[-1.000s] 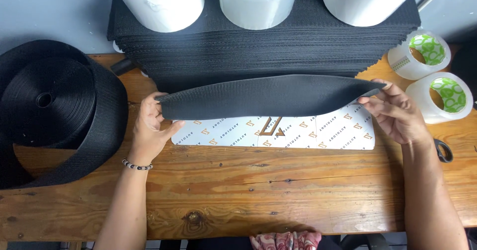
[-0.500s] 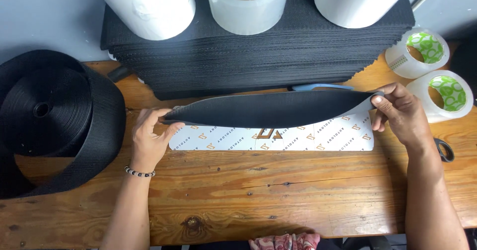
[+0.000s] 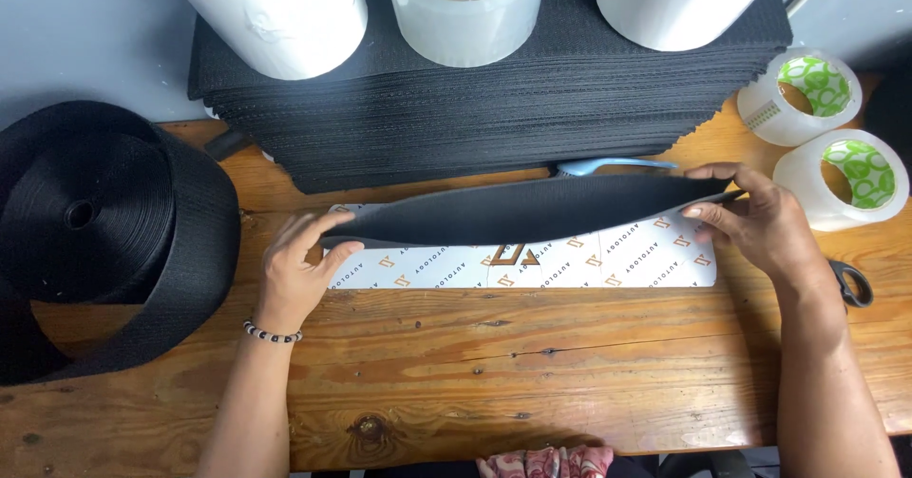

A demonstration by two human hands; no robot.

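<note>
The long black strip of matt woven fabric point(image 3: 532, 210) at mid-frame looks soft and finely textured, with no shine. Under it lies a white rectangular card point(image 3: 608, 261), smooth and faintly glossy, with small printed marks. The brown wooden table point(image 3: 532, 364) is rough-grained, knotted and lightly varnished. At the upper centre, the stack of black fabric sheets point(image 3: 494, 117) looks matt, its edges serrated. The big roll of black webbing point(image 3: 104, 231) at the left is ribbed, dull cloth. The clear tape rolls point(image 3: 836, 179) at the right look glossy plastic.
</note>
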